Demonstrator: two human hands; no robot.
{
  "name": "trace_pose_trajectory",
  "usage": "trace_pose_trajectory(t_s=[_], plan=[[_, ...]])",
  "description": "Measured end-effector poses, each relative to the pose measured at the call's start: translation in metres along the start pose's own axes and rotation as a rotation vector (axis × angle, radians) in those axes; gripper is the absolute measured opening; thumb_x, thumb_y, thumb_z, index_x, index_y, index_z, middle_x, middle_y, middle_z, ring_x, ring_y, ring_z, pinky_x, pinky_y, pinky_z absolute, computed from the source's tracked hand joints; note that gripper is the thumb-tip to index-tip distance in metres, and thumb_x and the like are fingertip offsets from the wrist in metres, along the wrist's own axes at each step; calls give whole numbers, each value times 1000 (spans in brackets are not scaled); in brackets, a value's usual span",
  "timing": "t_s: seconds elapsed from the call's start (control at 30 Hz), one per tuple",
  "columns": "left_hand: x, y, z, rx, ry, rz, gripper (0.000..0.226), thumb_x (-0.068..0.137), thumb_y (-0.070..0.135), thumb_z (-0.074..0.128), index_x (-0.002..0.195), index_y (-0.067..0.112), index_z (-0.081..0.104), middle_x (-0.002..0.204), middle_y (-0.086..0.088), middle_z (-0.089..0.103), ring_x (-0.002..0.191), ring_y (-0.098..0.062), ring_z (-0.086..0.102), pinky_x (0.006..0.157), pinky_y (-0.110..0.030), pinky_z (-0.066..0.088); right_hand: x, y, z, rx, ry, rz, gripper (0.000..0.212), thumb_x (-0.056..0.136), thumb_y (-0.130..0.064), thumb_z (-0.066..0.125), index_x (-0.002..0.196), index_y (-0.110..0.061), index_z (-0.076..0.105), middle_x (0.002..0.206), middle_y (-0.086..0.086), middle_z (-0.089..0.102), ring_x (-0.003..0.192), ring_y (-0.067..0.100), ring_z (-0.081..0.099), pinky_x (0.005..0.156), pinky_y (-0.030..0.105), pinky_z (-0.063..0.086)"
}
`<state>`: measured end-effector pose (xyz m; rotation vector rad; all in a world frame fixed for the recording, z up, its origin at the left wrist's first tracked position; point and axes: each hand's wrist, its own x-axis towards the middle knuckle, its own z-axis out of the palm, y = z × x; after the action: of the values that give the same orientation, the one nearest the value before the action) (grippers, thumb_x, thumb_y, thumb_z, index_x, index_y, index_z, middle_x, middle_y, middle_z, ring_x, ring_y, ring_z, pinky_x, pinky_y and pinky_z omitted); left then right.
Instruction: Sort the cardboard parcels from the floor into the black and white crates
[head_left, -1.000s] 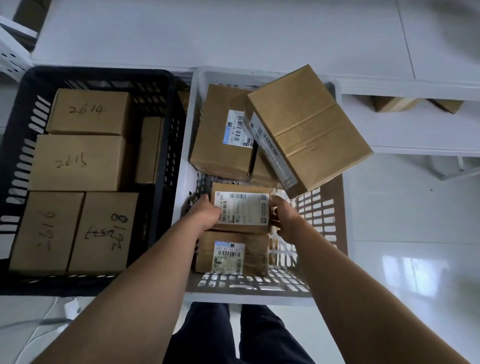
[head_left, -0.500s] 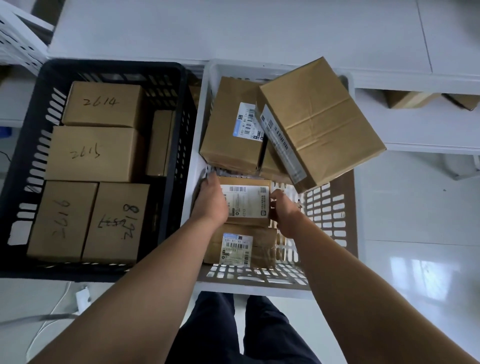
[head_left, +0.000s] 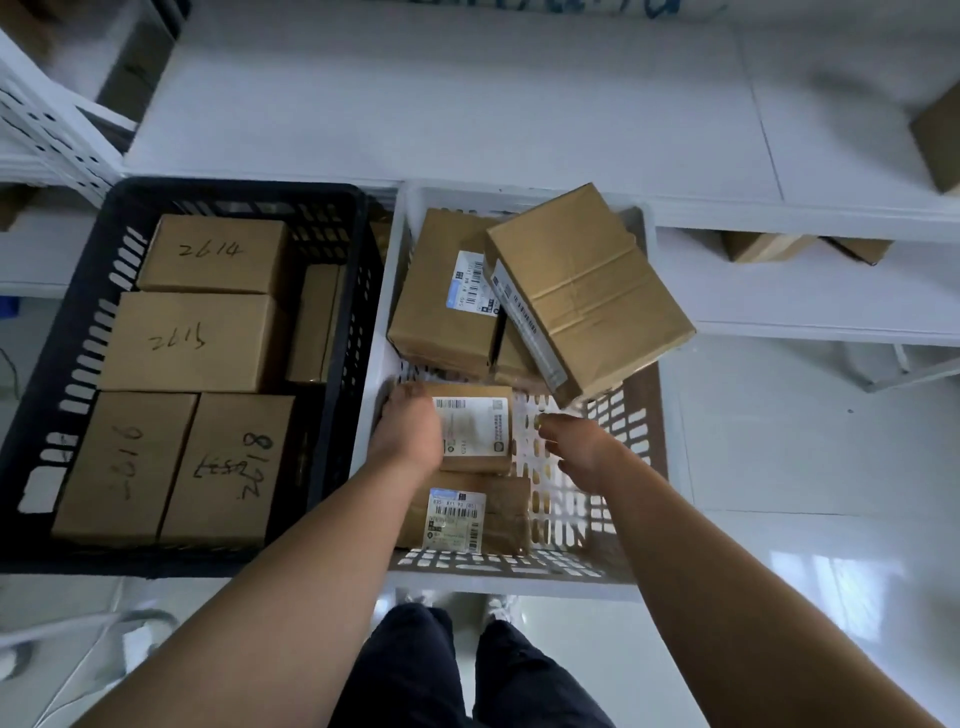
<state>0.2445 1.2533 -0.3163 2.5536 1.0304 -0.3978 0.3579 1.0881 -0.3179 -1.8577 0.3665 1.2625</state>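
Late sorting, I judge: my left hand (head_left: 410, 436) holds the small labelled brown cardboard parcel (head_left: 475, 431) down in the white slotted plastic crate (head_left: 519, 584), my right hand (head_left: 576, 449) loose and empty beside it; the black slotted plastic crate (head_left: 234, 189) looks nearly full.

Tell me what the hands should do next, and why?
Probably let the left hand release the parcel, then pull both hands out. The parcel lies inside the white crate, near other parcels, and the right hand is off it, holding nothing. So this one looks placed, and more may need fetching.
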Motion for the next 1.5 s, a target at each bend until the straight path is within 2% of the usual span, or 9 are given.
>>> trace_pose_trajectory(t_s=[0.17,0.3,0.53,0.73,0.97,1.1,1.27,1.4,1.5], plan=[[-14,33,-41,-269,-124,-57,25,100,26,47,96,7,63,90,-8,65,75,-23,61,62,-29,46,-43,-7,-41,55,-54,-122,17,94,-8,59,109,-1,63,98,8,58,91,21,51,68,28,41],[-25,65,-61,-675,-170,-136,33,101,32,43,109,6,60,100,-6,65,78,-19,62,67,-29,52,-75,-22,-69,-7,74,-280,43,73,-22,84,106,-3,64,79,1,61,69,14,55,63,26,45],[-39,103,-82,-1050,-241,-186,28,104,32,38,121,18,55,98,-6,63,90,-24,61,88,-36,54,-112,-60,-79,-132,253,-555,149,26,-59,94,151,-24,20,147,2,39,131,26,45,105,49,45],[-43,107,-87,-1221,-321,-219,21,103,25,39,111,24,58,115,-8,65,90,-23,65,99,-44,51,-114,-73,-68,-169,271,-619,141,19,-69,88,138,-15,36,125,-1,52,117,21,55,95,42,54],[-45,100,-116,-1384,-261,-101,22,99,28,49,116,16,56,112,-12,69,103,-30,65,88,-46,53,-139,-74,-77,-3,82,-543,102,63,-29,91,139,-15,25,125,5,51,105,20,59,63,19,53],[-54,83,-142,-1242,-321,-23,32,88,36,66,110,13,69,106,-13,73,98,-32,70,91,-49,54,-155,-70,-88,-68,-127,-504,102,65,-34,86,148,-31,26,132,9,54,106,26,64,77,33,58],[-79,57,-167,-1097,-529,-1,40,79,44,72,100,10,68,88,-10,72,73,-22,68,62,-30,56,-175,-73,-98,-270,-338,-470,54,76,-50,75,123,-27,61,127,14,59,107,32,64,88,42,56],[-91,40,-176,-960,-678,-30,55,68,54,73,99,9,65,87,-13,66,70,-23,69,65,-33,59,-178,-75,-96,-410,-498,-356,86,46,-63,86,116,-18,64,116,23,67,92,32,70,103,56,45],[-94,36,-172,-880,-710,-110,57,71,61,69,95,10,62,76,-10,60,61,-24,70,58,-31,58,-179,-73,-85,-492,-560,-236,114,45,-79,76,134,-13,51,123,29,62,108,42,64,103,60,43]])
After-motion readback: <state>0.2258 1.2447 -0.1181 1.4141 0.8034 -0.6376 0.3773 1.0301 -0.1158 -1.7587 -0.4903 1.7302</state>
